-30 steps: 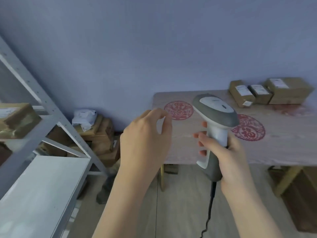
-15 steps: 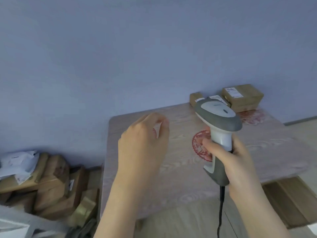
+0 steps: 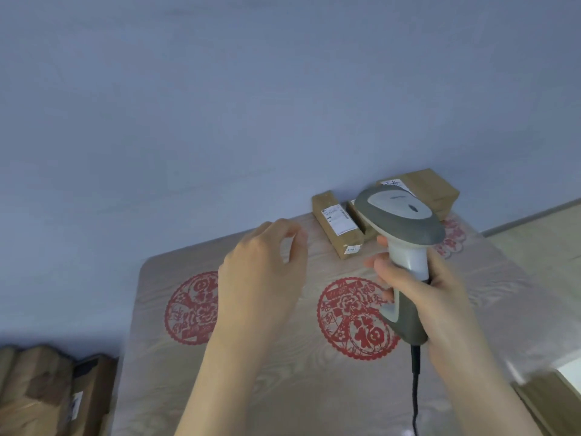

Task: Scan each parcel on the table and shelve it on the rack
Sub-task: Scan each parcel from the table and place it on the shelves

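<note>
A: Where are the parcels?
B: Right of centre, along the far edge of the table (image 3: 283, 388) by the wall: a long parcel (image 3: 338, 225), and a bigger parcel (image 3: 430, 187) partly behind the scanner (image 3: 402, 215).
A: And the hands?
B: The right hand (image 3: 430, 294) has its grip clenched on the scanner's handle. The left hand (image 3: 261, 278) hovers above the table, grip loose, holding nothing.

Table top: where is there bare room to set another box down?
The table is bare on the near side of the flat red paper-cuts, and at its far left corner by the wall. It is crowded only at the far right, where three parcels sit side by side, behind the scanner in the right hand.
</note>
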